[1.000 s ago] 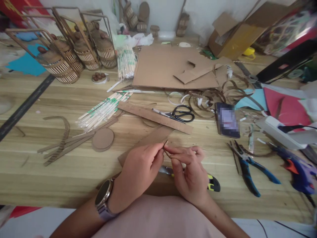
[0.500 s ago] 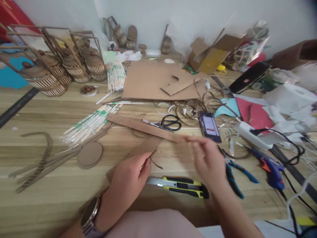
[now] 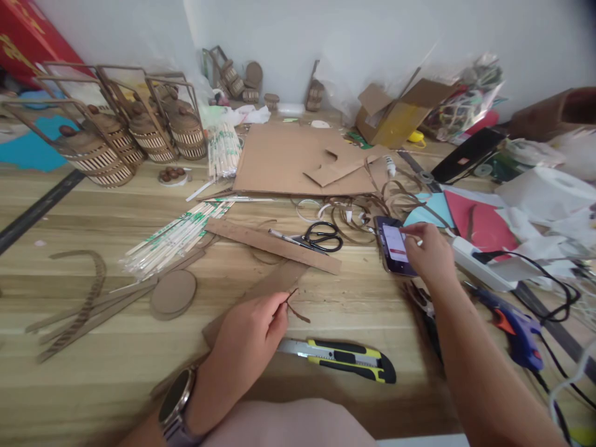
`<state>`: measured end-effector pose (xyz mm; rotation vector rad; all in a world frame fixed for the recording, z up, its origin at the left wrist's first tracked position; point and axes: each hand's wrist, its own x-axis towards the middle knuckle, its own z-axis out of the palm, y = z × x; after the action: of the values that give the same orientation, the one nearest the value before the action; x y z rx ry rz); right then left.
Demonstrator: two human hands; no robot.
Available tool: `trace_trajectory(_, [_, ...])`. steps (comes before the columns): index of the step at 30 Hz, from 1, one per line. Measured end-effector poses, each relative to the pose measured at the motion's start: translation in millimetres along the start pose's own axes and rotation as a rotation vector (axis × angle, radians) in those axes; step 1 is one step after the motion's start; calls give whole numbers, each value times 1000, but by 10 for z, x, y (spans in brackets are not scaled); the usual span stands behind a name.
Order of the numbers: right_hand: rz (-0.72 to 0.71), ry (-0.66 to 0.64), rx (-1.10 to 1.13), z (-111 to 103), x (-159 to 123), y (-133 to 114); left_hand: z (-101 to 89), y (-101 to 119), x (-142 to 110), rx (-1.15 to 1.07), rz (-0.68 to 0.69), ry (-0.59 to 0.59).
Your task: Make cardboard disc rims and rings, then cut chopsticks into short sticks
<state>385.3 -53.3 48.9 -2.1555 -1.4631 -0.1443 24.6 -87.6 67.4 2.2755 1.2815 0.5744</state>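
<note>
My left hand is closed, thumb against fingers, pinching a thin brown strip whose ends stick out past the fingertips. At the right, my right hand reaches over the phone, a finger stretched to its lit screen and partly covering it; the other fingers are bent, and nothing shows in them. Just right of my left hand lies a yellow-and-black utility knife with its blade out. Beyond it rest a flat cardboard strip and black-handled scissors. Pliers are half hidden under my right forearm.
A blue glue gun and a white power strip with cords lie to the right. Bagged sticks and a cardboard disc are at left. Several lantern-like baskets stand behind, beside a cardboard sheet.
My right hand has moved right, from the end of the flat cardboard strip to the phone. My left hand still holds the thin strip. The view has shifted slightly.
</note>
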Motion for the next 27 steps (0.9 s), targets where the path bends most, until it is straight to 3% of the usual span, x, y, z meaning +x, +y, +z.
trace_trajectory(2, [-60,5,62,-134,-239,-284,9,4,10,7,-9,-2])
trace_trajectory(4, [-193,-76,147,-233,-572,-663,13,13,17,-10,-10,-8])
trace_trajectory(7, [-606,-270,403,-254,-1068,-1223,18,18,13,-50,19,1])
trace_trajectory(10, [-638,-245,513,-160,-1348,-1537,26,3,-11,-58,30,9])
trace_trajectory(14, [-537,-158,604,-37,-1430,-1598,30,-5,-51,-56,31,31])
trace_trajectory(20, [-514,-5,608,-21,-1503,-1600,4,55,-68,-137,53,3])
trace_trajectory(27, [-514,22,571,-14,-1549,-1609,31,63,-75,-86,97,45])
